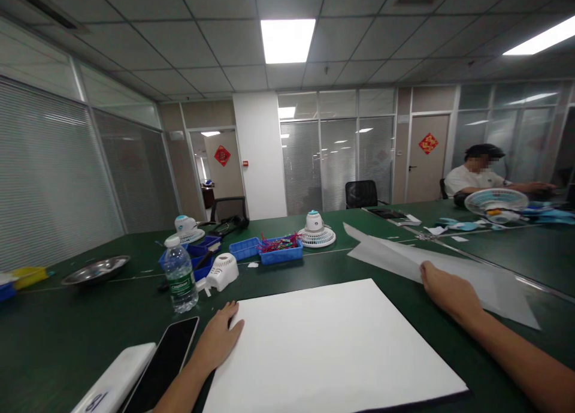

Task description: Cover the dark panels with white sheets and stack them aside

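A large white sheet or board (323,347) lies flat on the green table in front of me, with a dark edge beneath its near side. My left hand (222,335) rests at its left edge, fingers stretched out and the thumb on the white surface. Beyond its right side, my right hand (444,287) is closed on a translucent sheet (395,257), pinching its near edge. That thin sheet slants over the table, its far left corner raised. The right fingertips are partly hidden by the hand.
Left of me are a phone (166,362), a white slab-shaped object (117,380) and a water bottle (179,275). Farther back stand a white plastic housing (223,272), a blue tray of wires (281,254), a fan part (317,233) and a metal dish (96,269). A person (478,176) sits at right.
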`<state>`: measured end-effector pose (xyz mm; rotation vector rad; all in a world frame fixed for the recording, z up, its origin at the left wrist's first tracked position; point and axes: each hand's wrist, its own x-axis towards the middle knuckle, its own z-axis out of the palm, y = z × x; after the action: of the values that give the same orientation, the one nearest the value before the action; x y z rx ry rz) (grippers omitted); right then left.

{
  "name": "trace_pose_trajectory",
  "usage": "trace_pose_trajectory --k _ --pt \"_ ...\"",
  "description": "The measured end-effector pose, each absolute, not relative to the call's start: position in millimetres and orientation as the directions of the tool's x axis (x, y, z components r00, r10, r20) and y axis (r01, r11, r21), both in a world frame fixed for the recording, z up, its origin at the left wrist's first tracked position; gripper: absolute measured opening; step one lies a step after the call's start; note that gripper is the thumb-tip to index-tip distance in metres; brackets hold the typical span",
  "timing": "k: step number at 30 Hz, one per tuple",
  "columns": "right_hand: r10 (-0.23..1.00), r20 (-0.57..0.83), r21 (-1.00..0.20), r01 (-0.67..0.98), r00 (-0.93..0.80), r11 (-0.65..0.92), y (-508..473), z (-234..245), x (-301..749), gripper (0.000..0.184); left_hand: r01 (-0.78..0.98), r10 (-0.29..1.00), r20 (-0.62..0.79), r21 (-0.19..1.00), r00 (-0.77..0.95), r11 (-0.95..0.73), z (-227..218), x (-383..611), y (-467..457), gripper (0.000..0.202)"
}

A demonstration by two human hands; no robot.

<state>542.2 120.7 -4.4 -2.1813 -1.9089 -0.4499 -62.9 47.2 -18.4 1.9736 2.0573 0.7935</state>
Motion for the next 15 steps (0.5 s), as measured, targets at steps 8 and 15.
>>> trace_pose_trajectory --k 8,15 --pt "0.882 0.356 0.112 0.951 -0.309 0.288 87.6 11.7 461.7 0.044 0.852 0.961 0.244 0.523 -0.127 -0.020 -16.3 -64.2 41.0 0.055" --pt "0.606 0.200 0.109 0.632 -0.770 0.768 24.5 42.6 374.9 0.026 0.864 0.963 0.251 0.502 -0.104 -0.038 -16.0 -67.2 38.3 0.054"
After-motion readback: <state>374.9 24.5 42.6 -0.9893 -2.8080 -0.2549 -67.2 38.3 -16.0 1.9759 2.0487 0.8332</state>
